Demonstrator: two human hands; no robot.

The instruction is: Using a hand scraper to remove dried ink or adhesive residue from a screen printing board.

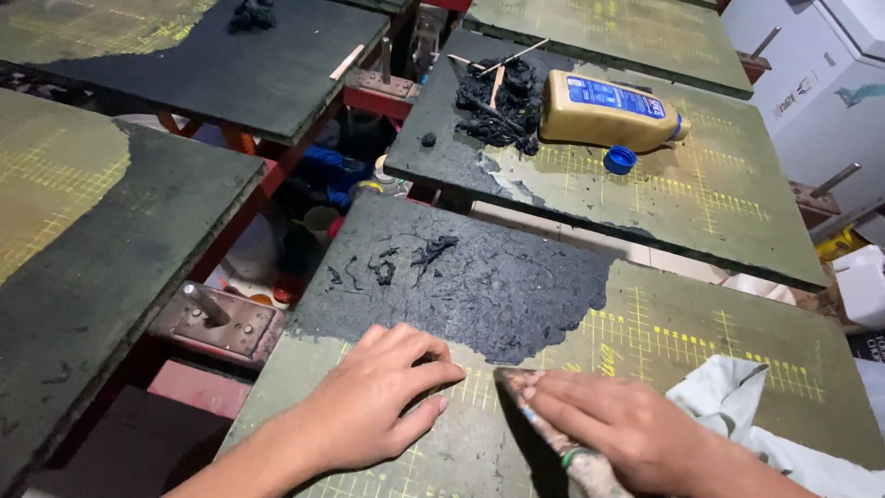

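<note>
Partly hidden under the right hand (pixel 636 426) is a flat scraper (pixel 544 424); only its dark, smeared blade end near the fingertips and a stretch of its handle toward the wrist show, and the handle runs out of view at the lower edge, so its full shape is hard to make out; the right hand is clasped over it, fingers pressing it flat against the table (pixel 701 341). Both forearms are cut off by the bottom edge; a pale cloth (pixel 737 397) lies just beside the right wrist, partly out of frame too. The left hand (pixel 378 397) holds nothing; it rests loosely curled, fingertips down on the table surface, just beside the blade.

The near table is a green board marked with a yellow grid; a cracked black coating (pixel 498 286) covers its far left part, with curled black peelings (pixel 406 258) lying on it, while the strip nearest the hands is scraped back to green.

Counted: two hands, one scraper, one cloth; five such boards show in whole or part. On the board beyond lie one tan bottle (pixel 608 111) on its side, one blue cap (pixel 619 160) just beside it, a heap of black scrapings (pixel 502 101), and thin wooden sticks (pixel 512 57) whose number is hard to tell.
</note>
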